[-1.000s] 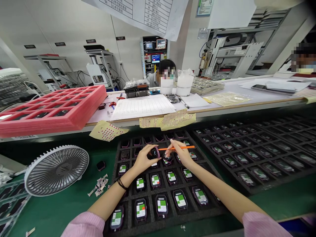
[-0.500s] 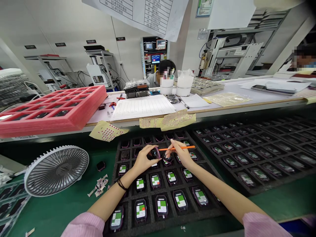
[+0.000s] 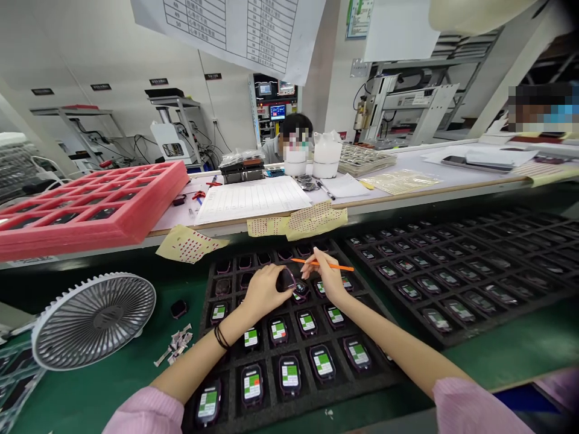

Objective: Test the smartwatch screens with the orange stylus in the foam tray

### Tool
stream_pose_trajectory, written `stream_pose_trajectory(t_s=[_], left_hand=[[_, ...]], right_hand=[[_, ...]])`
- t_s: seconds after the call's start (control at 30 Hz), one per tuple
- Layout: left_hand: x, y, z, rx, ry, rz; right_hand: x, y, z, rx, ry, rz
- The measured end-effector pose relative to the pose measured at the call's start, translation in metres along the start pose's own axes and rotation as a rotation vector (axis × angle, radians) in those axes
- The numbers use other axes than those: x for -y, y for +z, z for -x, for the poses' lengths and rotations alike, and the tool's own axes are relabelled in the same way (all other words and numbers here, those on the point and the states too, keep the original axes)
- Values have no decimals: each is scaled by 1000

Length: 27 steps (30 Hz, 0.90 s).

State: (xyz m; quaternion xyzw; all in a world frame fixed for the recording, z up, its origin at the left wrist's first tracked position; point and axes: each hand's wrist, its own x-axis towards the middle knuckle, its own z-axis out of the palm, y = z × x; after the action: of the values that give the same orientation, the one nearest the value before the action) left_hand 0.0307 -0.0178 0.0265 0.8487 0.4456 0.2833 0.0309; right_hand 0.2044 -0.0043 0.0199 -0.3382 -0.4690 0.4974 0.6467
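Smartwatch [image 3: 286, 279] with a dark plum case sits in the left hand [image 3: 265, 293], above the middle of a black foam tray [image 3: 289, 417]. Its face is turned away from the camera, so the screen cannot be read. The left fingers curl closed around it. Compared with half a second earlier, the watch is turned further into the palm, and the orange stick [image 3: 322, 264] lies apart from it, reaching over the upper tray rows. The right hand [image 3: 326, 280] pinches that stick between thumb and fingertips, its wrist bent, just above a second watch [image 3: 300, 291] in its pocket. Both forearms reach in from the lower corners, with pink sleeves [image 3: 470, 410] at the bottom edge and black wrist bands [image 3: 221, 337] on the left wrist. Other watches [image 3: 289, 374] in the tray show green-and-white labels, some with a red patch, too small to read. A matching tray [image 3: 456, 277] lies to the right, and a white desk fan [image 3: 93, 321] stands on the green mat to the left. Overhead, a hanging chart [image 3: 230, 30] shows a legible "50"; its other print is too small to read.
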Motion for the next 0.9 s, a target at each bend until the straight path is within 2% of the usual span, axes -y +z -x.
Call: stream_pose_trajectory(t_s=[0.17, 0.27, 0.4, 0.57, 0.67, 0.77, 0.9], left_hand=[[-31, 11, -15, 171, 40, -154], [-41, 21, -21, 223, -7, -147], [-42, 25, -26, 295, -60, -108], [-26, 12, -26, 350, -30, -39], [-7, 3, -18, 312, -30, 216], [13, 0, -4, 172, -85, 473], [27, 2, 13, 56, -122, 583]], right_hand=[[-5, -8, -7, -69, -10, -15], [-7, -11, -8, -87, -14, -18], [-7, -12, -9, -104, -12, -21], [-9, -13, -9, -103, -5, -34], [-9, -12, -8, -96, -5, -66], [-8, -10, -6, -48, 19, -87], [-6, -7, -2, 4, 30, -27]])
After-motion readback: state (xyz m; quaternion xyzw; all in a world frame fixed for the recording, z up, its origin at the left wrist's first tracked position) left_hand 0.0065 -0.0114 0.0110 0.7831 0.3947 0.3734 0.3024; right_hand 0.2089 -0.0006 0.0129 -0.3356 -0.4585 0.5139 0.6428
